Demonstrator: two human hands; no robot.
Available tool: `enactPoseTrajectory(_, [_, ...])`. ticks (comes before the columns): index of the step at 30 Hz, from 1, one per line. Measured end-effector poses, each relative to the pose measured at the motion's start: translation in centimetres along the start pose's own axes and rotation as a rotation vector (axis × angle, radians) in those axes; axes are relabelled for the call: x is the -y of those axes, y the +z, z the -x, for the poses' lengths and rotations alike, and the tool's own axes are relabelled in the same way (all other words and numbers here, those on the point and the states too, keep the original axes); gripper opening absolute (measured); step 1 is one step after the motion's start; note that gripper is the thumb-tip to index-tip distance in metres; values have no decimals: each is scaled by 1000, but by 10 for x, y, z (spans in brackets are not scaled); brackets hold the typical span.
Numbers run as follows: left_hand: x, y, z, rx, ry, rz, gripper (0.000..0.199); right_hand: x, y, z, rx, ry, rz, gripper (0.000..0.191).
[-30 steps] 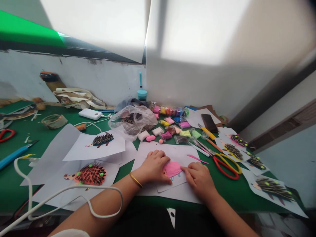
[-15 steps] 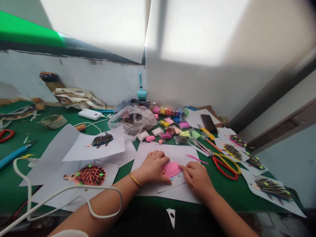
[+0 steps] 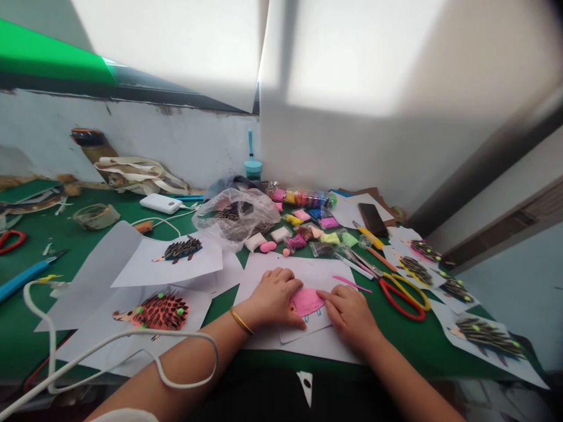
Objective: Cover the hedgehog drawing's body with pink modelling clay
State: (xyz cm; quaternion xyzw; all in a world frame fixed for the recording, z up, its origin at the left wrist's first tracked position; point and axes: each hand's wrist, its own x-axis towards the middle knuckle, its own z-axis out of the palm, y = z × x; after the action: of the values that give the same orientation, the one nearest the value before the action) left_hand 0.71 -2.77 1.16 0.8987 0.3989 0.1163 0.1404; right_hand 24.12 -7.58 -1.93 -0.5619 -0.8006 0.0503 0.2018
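Note:
A flat pink clay shape [image 3: 308, 302] lies on a small white paper [image 3: 290, 335], with blue drawn outlines below it. My left hand [image 3: 275, 297] rests at its left side, thumb and fingers spread apart around that edge, pressing on the paper. My right hand [image 3: 350, 313] touches the clay's upper right edge with its extended index fingertip; the other fingers are curled. A larger white sheet [image 3: 255, 272] lies underneath. Behind my right hand is a pink modelling tool [image 3: 352, 284].
Scissors [image 3: 402, 293] with red and yellow handles lie to the right. Clay packets [image 3: 329, 238] and a plastic bag [image 3: 237, 217] stand behind. Finished hedgehog pictures [image 3: 160, 310] flank both sides. A white cable [image 3: 132, 333] crosses over my left forearm.
My right index fingertip has shifted slightly left and up along the edge of the pink clay. My left hand has stayed in place.

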Motion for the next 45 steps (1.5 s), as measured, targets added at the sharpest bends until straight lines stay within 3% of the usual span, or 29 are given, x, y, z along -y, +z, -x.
enactPoseTrajectory(21, [-1,-1,0,17,-10,11,76,-3,1,-5,-7,-14,-50,34])
enactPoseTrajectory(45, [0,1,0,1,2,4,78,-4,-4,11,-53,-43,-38,31])
